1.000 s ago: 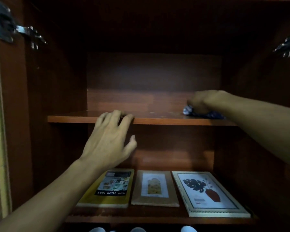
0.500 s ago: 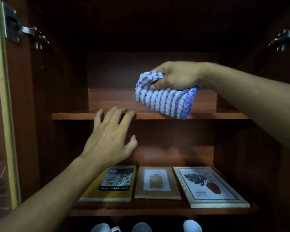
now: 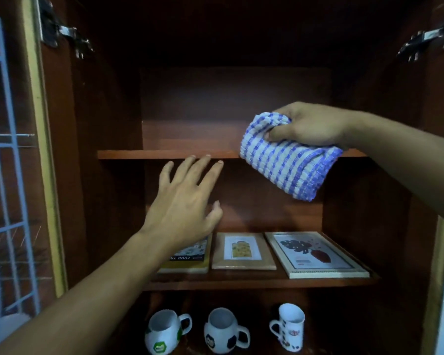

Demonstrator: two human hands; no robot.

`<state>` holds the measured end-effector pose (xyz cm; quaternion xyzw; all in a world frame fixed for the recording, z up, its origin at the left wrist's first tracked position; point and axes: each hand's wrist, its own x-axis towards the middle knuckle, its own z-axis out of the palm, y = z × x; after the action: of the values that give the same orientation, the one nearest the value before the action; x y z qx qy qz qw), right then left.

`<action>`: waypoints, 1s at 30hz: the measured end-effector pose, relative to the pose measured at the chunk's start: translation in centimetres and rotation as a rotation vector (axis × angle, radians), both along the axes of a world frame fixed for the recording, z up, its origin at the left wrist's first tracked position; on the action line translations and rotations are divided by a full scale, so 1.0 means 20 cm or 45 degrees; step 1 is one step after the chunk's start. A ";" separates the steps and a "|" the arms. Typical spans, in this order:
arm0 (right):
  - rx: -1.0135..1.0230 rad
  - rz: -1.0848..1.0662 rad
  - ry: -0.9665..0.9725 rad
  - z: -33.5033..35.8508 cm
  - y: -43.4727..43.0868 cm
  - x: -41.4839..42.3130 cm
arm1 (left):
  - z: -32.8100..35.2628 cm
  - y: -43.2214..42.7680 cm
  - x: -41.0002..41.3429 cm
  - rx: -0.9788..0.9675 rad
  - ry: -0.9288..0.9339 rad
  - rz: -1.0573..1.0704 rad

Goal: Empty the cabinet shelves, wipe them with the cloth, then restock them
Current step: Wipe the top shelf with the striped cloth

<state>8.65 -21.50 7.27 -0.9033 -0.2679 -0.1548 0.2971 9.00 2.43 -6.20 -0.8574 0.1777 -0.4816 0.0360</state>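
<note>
**Cloth in the air, top shelf bare**

On the far left the cabinet door (image 3: 8, 149) stands open. It is glass with thin white bars. A shiny metal hinge (image 3: 62, 34) joins it to the dark brown wood.

Next comes the left hand (image 3: 185, 201). It is wide open, with fingers straight and spread, and it holds nothing. Its fingertips reach up to the front edge of the top shelf (image 3: 164, 154). I cannot tell if they touch it. That shelf is a flat, smooth board, and the part we can see has nothing on it.

Further right is the cloth (image 3: 287, 162). It hangs in the air in front of the top shelf, not on it. It looks soft and bumpy, with blue and white checks, folded into a thick bundle. The right hand (image 3: 308, 126) grips its top, fingers and thumb curled tight.

The middle shelf (image 3: 241, 284) holds a flat yellow book (image 3: 190, 260), a small brown frame (image 3: 242, 252) and a bigger pale frame (image 3: 315, 254). All three lie flat, side by side. Three round white mugs (image 3: 223, 334) stand at the bottom.

This looks like the wiping step. The middle shelf probably needs emptying next. The frames are thin and hard, so they should be lifted by their edges.
</note>
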 end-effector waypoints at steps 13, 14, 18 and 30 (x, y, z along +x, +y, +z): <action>0.480 -0.071 0.310 -0.51 -0.20 -0.21 | -0.43 -0.14 -0.11 0.012 0.121 -0.089; 0.541 -0.063 0.332 -0.55 -0.21 -0.23 | -0.45 -0.15 -0.12 0.016 0.166 -0.085; 0.784 -0.032 0.412 -0.75 -0.24 -0.32 | -0.57 -0.19 -0.18 0.011 0.281 -0.080; 1.185 -0.230 0.952 -1.60 -0.43 -0.47 | -1.03 -0.33 -0.35 -0.104 0.457 -0.168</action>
<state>-0.84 -30.18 -24.67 -0.6906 0.0284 0.0478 0.7211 1.96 -4.21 -26.77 -0.9168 0.2173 -0.3292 -0.0628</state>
